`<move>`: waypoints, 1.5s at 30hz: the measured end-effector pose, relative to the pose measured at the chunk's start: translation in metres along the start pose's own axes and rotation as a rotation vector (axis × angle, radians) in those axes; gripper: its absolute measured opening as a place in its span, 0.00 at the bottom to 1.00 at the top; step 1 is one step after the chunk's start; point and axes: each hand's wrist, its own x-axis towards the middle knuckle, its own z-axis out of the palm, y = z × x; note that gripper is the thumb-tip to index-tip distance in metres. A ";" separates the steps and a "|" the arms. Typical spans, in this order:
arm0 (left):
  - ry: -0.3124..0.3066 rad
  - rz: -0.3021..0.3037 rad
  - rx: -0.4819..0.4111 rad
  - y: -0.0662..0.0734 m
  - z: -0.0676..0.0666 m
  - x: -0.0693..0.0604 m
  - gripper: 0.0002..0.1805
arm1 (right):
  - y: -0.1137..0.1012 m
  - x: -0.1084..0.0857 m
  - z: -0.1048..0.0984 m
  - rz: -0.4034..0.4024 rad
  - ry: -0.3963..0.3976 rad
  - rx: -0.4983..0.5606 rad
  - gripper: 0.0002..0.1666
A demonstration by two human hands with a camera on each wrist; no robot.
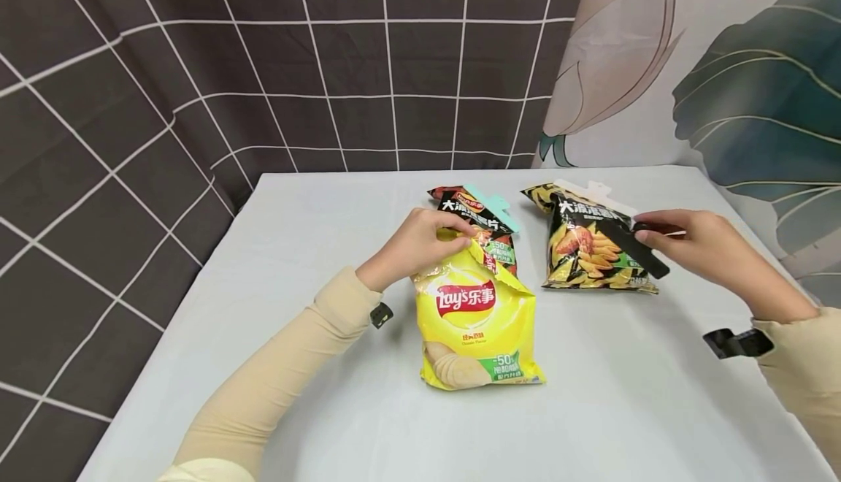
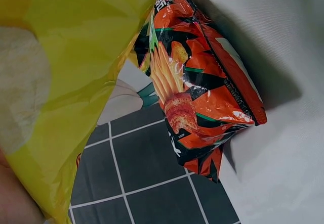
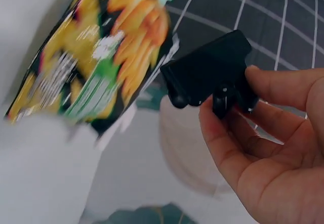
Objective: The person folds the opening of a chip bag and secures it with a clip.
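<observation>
My left hand pinches the top edge of a yellow Lay's chip bag, which stands upright at the middle of the table. The bag's top looks crumpled around the fingers. In the left wrist view the yellow bag fills the left side, and only a bit of the hand shows. My right hand holds a black bag clip between thumb and fingers, in front of the black-and-yellow chip bag. The right wrist view shows the clip pinched by its handle, apart from any bag.
Behind the yellow bag lies a red-and-black chip bag with a teal clip on its top. To its right is a black-and-yellow chip bag with a white clip. A white cloth covers the table; dark checked curtains stand behind.
</observation>
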 end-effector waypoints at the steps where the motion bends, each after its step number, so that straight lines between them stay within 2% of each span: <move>1: 0.000 0.003 0.003 0.000 0.000 0.000 0.08 | -0.005 0.000 0.002 -0.018 0.000 0.010 0.30; 8: 0.002 -0.011 -0.012 -0.001 0.001 0.000 0.08 | -0.035 0.003 0.011 -0.120 -0.016 0.063 0.27; 12: 0.004 0.000 -0.007 0.000 0.001 0.000 0.08 | -0.049 0.005 0.015 -0.142 -0.033 0.101 0.25; 23: -0.001 0.030 0.002 0.002 0.002 0.002 0.09 | -0.074 0.009 0.027 -0.110 -0.009 0.252 0.25; 35: -0.006 0.030 0.012 0.004 0.002 0.002 0.08 | -0.096 0.011 0.039 -0.130 0.014 0.293 0.20; 40: -0.016 0.018 0.003 0.005 0.002 0.001 0.09 | -0.103 0.013 0.044 -0.111 -0.014 0.309 0.21; 45: -0.008 0.035 0.005 0.005 0.003 0.001 0.09 | -0.108 0.015 0.049 -0.091 -0.042 0.327 0.22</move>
